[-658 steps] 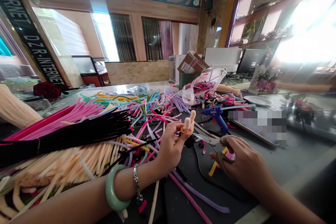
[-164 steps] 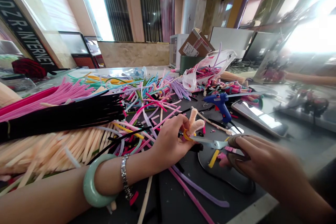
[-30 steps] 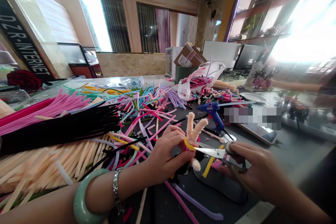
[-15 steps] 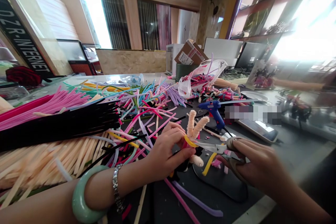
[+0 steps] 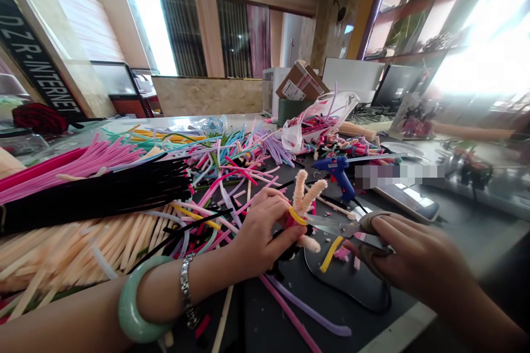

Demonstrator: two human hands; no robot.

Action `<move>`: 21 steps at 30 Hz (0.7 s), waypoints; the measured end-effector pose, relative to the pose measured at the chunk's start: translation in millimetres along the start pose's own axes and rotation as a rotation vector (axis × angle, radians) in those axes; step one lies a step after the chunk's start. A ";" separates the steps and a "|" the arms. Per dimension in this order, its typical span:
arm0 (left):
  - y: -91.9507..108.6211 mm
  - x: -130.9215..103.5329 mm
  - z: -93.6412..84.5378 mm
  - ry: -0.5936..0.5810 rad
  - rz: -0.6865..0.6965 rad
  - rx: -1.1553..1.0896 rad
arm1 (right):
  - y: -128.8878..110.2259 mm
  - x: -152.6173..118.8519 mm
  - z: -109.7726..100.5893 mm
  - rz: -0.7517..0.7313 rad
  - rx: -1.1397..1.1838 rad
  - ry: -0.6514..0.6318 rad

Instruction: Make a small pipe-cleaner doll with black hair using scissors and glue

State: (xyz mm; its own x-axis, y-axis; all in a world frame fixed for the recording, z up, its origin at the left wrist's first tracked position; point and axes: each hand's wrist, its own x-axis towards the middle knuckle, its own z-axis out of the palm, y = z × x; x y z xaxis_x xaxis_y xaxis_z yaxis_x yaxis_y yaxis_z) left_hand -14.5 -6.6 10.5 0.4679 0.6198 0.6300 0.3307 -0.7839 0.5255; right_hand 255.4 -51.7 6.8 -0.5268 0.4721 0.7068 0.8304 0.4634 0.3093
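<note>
My left hand (image 5: pixel 269 226) is closed around a small pipe-cleaner figure (image 5: pixel 305 201). Two peach limbs stick up from it, a yellow band circles it below them, and another peach end juts out at the lower right. Part of the figure is hidden by my fingers. In my right hand (image 5: pixel 401 248) is a pair of scissors (image 5: pixel 335 226), fingers through the handles. The blades are slightly blurred and point left, their tips close to the yellow band; I cannot tell whether they touch it. A yellow pipe-cleaner piece (image 5: pixel 330 255) lies under the scissors.
Behind my hands lies a blue glue gun (image 5: pixel 340 174), with a phone (image 5: pixel 408 202) to its right. Bundles of black (image 5: pixel 95 193) and peach pipe cleaners (image 5: pixel 103 242) cover the left side. Loose coloured stems spread across the middle. A cardboard box (image 5: pixel 302 81) stands farther back.
The figure has tilted and shifted slightly left in my left hand. The scissors' blades have drawn back a little from across the yellow band to beside it.
</note>
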 end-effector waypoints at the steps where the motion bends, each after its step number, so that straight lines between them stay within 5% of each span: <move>1: 0.1 0.0 0.0 0.000 -0.001 0.005 | 0.0 -0.1 0.0 -0.002 0.008 -0.008; 21: 1.2 -1.6 0.2 0.005 0.036 0.035 | 5.5 -7.5 -2.7 -0.003 0.019 -0.096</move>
State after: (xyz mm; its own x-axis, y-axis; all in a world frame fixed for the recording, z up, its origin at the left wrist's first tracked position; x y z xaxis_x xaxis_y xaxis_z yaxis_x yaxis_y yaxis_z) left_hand -14.7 -8.5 9.9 0.4761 0.5915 0.6507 0.3424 -0.8063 0.4824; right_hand 264.5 -54.7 4.9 -0.5446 0.5402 0.6416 0.8259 0.4786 0.2980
